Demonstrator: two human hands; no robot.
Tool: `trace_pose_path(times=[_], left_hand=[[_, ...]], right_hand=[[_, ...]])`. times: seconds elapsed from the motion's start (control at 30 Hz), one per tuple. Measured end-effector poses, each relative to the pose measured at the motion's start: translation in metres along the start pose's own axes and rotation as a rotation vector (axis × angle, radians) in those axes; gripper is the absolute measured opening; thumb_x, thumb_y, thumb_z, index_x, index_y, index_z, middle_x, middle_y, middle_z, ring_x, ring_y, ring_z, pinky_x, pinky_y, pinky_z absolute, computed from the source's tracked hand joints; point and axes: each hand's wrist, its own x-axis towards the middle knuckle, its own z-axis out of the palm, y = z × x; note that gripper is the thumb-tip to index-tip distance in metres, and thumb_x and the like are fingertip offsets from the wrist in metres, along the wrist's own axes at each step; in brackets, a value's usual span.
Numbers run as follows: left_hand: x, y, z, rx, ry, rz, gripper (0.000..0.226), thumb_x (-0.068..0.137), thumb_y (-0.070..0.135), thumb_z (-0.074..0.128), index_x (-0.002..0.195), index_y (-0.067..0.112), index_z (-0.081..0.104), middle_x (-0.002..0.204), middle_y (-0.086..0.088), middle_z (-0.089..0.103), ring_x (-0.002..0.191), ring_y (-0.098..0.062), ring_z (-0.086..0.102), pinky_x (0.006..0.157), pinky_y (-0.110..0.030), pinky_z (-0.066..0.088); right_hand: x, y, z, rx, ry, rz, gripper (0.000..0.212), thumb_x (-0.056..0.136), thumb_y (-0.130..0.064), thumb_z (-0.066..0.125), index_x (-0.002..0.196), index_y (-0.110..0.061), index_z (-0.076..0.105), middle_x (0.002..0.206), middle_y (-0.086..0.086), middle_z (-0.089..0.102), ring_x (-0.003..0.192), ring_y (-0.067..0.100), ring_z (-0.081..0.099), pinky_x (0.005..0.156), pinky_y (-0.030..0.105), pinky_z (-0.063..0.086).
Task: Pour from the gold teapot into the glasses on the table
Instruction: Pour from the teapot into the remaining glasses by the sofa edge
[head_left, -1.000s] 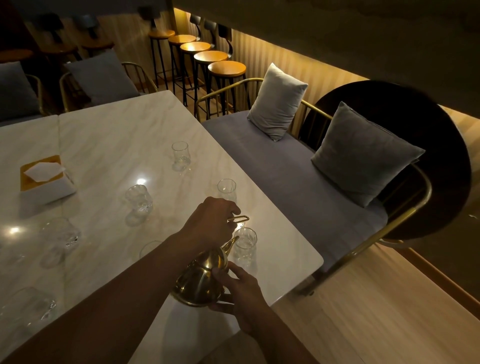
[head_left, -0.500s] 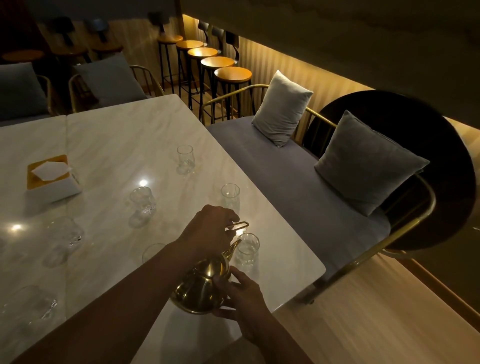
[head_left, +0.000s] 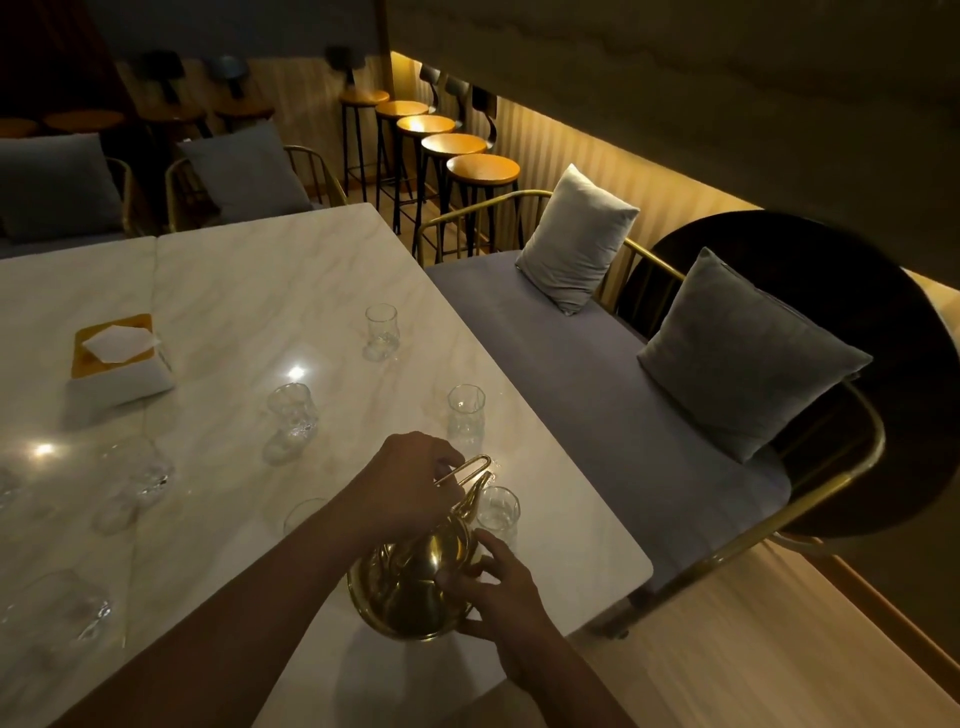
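The gold teapot (head_left: 410, 587) is tilted over the white marble table (head_left: 234, 291), its spout down at the rim of the nearest glass (head_left: 497, 512). My left hand (head_left: 410, 480) grips the pot's thin gold handle from above. My right hand (head_left: 493, 587) holds the pot's round body from the right side. Another glass (head_left: 466, 415) stands just beyond, one (head_left: 381, 330) farther back, and one (head_left: 292, 415) to the left. A further glass rim (head_left: 304, 514) shows beside my left forearm, partly hidden.
More glasses (head_left: 137, 480) stand dimly at the table's left. A tissue box (head_left: 118, 358) sits at the left middle. A grey bench (head_left: 597, 395) with two cushions runs along the table's right edge. Bar stools (head_left: 480, 171) line the far wall.
The view has shifted slightly, so everything sits a little lower in frame. Both hands keep their hold on the tilted teapot, its spout still at the nearest glass.
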Motion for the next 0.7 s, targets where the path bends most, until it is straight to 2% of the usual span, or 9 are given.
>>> trace_pose_path(times=[0.1,0.17,0.27,0.33,0.37,0.47,0.53,0.6,0.7], left_hand=[[-0.002,0.01,-0.008,-0.051,0.031,-0.033,0.04,0.083,0.022,0.072,0.122,0.018,0.066,0.114,-0.002,0.07,0.097,-0.015,0.066,0.081,-0.023,0.05],[-0.002,0.016,-0.014,-0.104,0.068,-0.061,0.042,0.081,0.021,0.073,0.122,0.019,0.066,0.111,-0.001,0.07,0.095,-0.015,0.066,0.078,-0.023,0.051],[-0.001,0.029,-0.022,-0.214,0.136,-0.102,0.041,0.078,0.018,0.076,0.119,0.017,0.067,0.098,0.002,0.069,0.083,-0.014,0.068,0.069,-0.025,0.057],[0.001,0.039,-0.026,-0.313,0.174,-0.145,0.043,0.075,0.014,0.078,0.117,0.016,0.068,0.095,0.001,0.07,0.079,-0.018,0.07,0.07,-0.032,0.061],[0.002,0.044,-0.027,-0.364,0.192,-0.167,0.044,0.074,0.013,0.079,0.117,0.015,0.068,0.094,0.0,0.07,0.081,-0.02,0.07,0.074,-0.037,0.062],[0.007,0.059,-0.027,-0.497,0.25,-0.206,0.043,0.078,0.012,0.077,0.119,0.01,0.066,0.095,-0.002,0.067,0.086,-0.026,0.071,0.084,-0.045,0.059],[0.009,0.069,-0.026,-0.591,0.283,-0.214,0.04,0.081,0.007,0.071,0.12,0.007,0.064,0.093,-0.006,0.069,0.077,-0.029,0.073,0.082,-0.047,0.06],[0.013,0.077,-0.023,-0.671,0.304,-0.216,0.039,0.082,0.0,0.063,0.12,0.004,0.061,0.086,-0.007,0.068,0.069,-0.031,0.073,0.077,-0.051,0.061],[0.02,0.088,-0.017,-0.732,0.323,-0.197,0.043,0.083,-0.004,0.06,0.125,0.006,0.058,0.092,-0.009,0.067,0.07,-0.031,0.073,0.075,-0.051,0.061]], right_hand=[[-0.002,-0.02,-0.007,-0.054,-0.048,-0.052,0.06,0.074,-0.024,0.087,0.12,-0.046,0.056,0.13,-0.003,0.055,0.109,0.02,0.06,0.071,0.031,0.062],[-0.002,-0.034,-0.014,-0.098,-0.076,-0.098,0.059,0.074,-0.025,0.087,0.12,-0.046,0.057,0.127,-0.007,0.056,0.107,0.018,0.061,0.07,0.029,0.061],[0.0,-0.054,-0.02,-0.22,-0.059,-0.185,0.07,0.072,-0.035,0.086,0.134,-0.044,0.054,0.137,-0.01,0.054,0.12,0.019,0.056,0.09,0.04,0.059],[-0.003,-0.069,-0.022,-0.318,-0.031,-0.25,0.069,0.072,-0.041,0.083,0.135,-0.044,0.053,0.137,-0.014,0.053,0.124,0.017,0.053,0.102,0.043,0.052],[-0.004,-0.077,-0.023,-0.355,-0.011,-0.284,0.062,0.075,-0.041,0.081,0.132,-0.044,0.054,0.132,-0.019,0.053,0.121,0.012,0.052,0.102,0.038,0.05],[-0.017,-0.103,-0.028,-0.529,0.063,-0.459,0.038,0.088,-0.03,0.073,0.116,-0.047,0.052,0.112,-0.031,0.046,0.101,-0.001,0.051,0.087,0.017,0.042],[-0.026,-0.117,-0.029,-0.617,0.116,-0.578,0.035,0.091,-0.024,0.07,0.116,-0.044,0.054,0.114,-0.026,0.052,0.101,-0.004,0.056,0.083,0.009,0.046],[-0.036,-0.129,-0.026,-0.673,0.13,-0.649,0.04,0.089,-0.015,0.069,0.116,-0.042,0.056,0.109,-0.03,0.055,0.099,-0.017,0.055,0.076,0.001,0.046],[-0.042,-0.139,-0.024,-0.74,0.122,-0.699,0.042,0.086,-0.012,0.072,0.118,-0.037,0.059,0.105,-0.032,0.061,0.098,-0.024,0.054,0.071,-0.007,0.041]])
